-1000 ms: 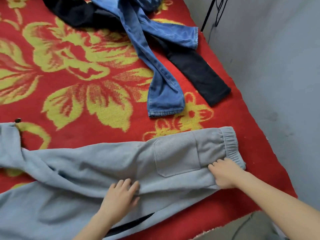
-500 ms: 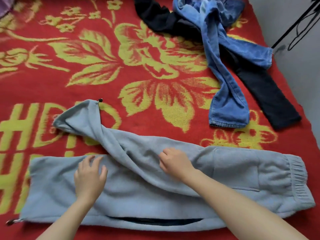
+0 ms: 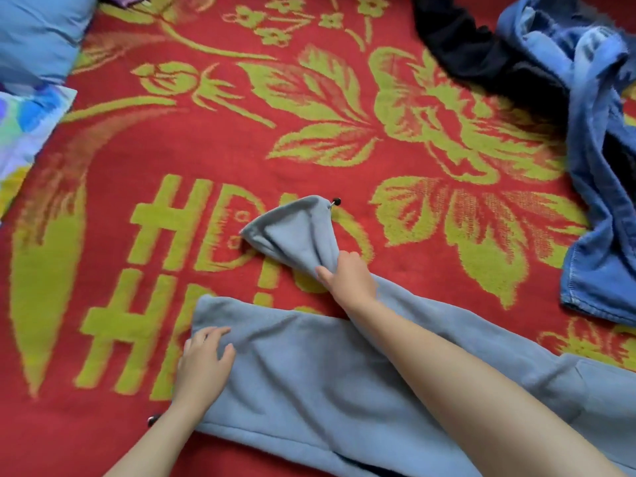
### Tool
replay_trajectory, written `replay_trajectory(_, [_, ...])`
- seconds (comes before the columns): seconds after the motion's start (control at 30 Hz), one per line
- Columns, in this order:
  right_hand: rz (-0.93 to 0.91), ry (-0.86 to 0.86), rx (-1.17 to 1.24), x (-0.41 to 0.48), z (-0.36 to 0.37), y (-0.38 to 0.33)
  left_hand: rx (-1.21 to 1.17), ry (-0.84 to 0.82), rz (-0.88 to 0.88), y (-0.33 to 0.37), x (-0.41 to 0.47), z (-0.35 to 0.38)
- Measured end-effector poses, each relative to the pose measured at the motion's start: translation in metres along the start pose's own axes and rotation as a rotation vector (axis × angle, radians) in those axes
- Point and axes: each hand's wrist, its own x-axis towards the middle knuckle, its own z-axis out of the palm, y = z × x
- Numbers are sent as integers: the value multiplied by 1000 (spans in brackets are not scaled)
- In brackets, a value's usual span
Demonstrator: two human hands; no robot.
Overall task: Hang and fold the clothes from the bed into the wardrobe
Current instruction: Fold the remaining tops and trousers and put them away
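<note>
Left hand (image 3: 205, 360) lies flat on the grey sweatpants (image 3: 303, 380) at lower centre; right hand (image 3: 348, 277) grips the skewed leg (image 3: 292, 228), which should land cuff-to-cuff.

Red floral bed (image 3: 241, 160), grey sweatpants (image 3: 309, 373), blue jeans (image 3: 599, 235), black garment (image 3: 475, 53), pillow (image 3: 34, 32)

We count 3 garments on 1 blanket (image 3: 172, 139): 1 sweatpants (image 3: 309, 373), 1 jeans (image 3: 599, 218) and 1 black garment (image 3: 481, 53). The sweatpants show 2 legs and 2 toggles, 1 far toggle (image 3: 336, 201) and 1 near toggle (image 3: 151, 420). We count 2 hands, 1 left hand (image 3: 203, 366) and 1 right hand (image 3: 347, 280). At the left edge we count 1 pillow (image 3: 31, 32) and 1 patterned cloth (image 3: 27, 122).
</note>
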Motion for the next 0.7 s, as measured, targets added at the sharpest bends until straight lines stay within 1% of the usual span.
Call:
replay_trajectory(0.1, [247,11,102,31,10,-17,-143,-144,17,-19,17,-7])
replay_trajectory(0.13, [284,10,135,37,10,-18,-180,-191,26,-23,19,-8])
replay_trajectory(0.2, [256,36,166,39,10,-27,-240,-238,15,-34,24,-10])
replay_trajectory(0.27, [125,109,186,24,12,-39,-372,-239,-45,-38,27,-15])
replay_trajectory(0.3, [33,150,195,9,15,-46,-473,-207,-94,-36,28,-19])
replay_trajectory(0.33, [-90,205,194,-9,19,-54,-600,-172,-172,-31,27,-25])
replay_trajectory(0.37, [-251,275,182,-30,26,-60,-754,-161,-254,-24,29,-31])
replay_trajectory(0.4, [-424,307,148,-50,33,-65,-944,-185,-330,-17,31,-37])
replay_trajectory(0.47, [-702,261,29,-86,54,-68,-1361,-295,-430,-9,38,-53])
replay_trajectory(0.5, [-771,219,-37,-102,67,-66,-1502,-347,-451,-8,42,-63])
replay_trajectory(0.53, [-807,179,-107,-116,77,-62,-1555,-404,-440,-8,44,-71])
replay_trajectory(0.57, [-826,165,-160,-127,87,-59,-1521,-464,-424,-9,44,-78])
replay_trajectory(0.63, [-810,166,-224,-143,103,-51,-1269,-575,-381,-12,36,-83])
replay_trajectory(0.67, [-799,183,-226,-147,107,-49,-1108,-605,-353,-14,33,-82])
replay_trajectory(0.7, [-792,201,-225,-150,110,-49,-989,-567,-330,-18,31,-81])
